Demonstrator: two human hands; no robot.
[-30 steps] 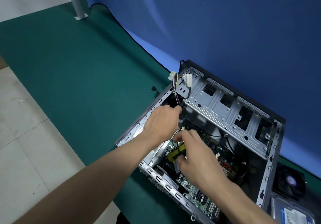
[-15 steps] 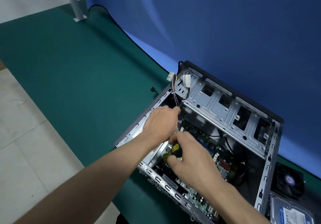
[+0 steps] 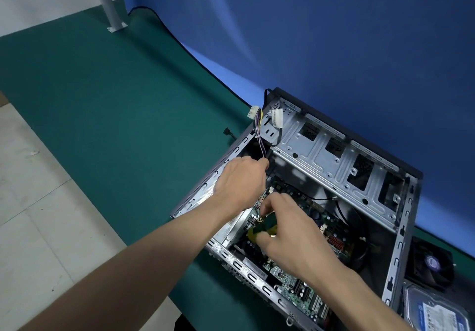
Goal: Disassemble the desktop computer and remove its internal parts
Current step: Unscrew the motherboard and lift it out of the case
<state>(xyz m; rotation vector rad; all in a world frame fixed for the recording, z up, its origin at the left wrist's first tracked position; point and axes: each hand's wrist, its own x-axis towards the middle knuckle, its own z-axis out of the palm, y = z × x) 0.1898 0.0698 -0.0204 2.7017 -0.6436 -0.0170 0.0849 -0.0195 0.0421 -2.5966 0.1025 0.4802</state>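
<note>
An open desktop case (image 3: 341,166) lies on its side on the green mat, its green motherboard (image 3: 295,287) showing inside. My right hand (image 3: 295,238) grips a yellow-and-black screwdriver (image 3: 259,228) over the board's upper left corner. My left hand (image 3: 241,181) reaches into the case just above it, fingers curled near a bundle of coloured wires (image 3: 259,135); what it holds is hidden. The wires end in white connectors hanging over the case's corner.
A removed black fan (image 3: 431,264) and a hard drive (image 3: 437,310) lie on the mat to the right of the case. A blue backdrop (image 3: 308,35) hangs behind. The green mat (image 3: 115,99) stretches left; a grey stand foot (image 3: 115,26) stands at far left.
My right hand has shifted slightly on the screwdriver handle, turning it. My left hand stays in the same place by the wires.
</note>
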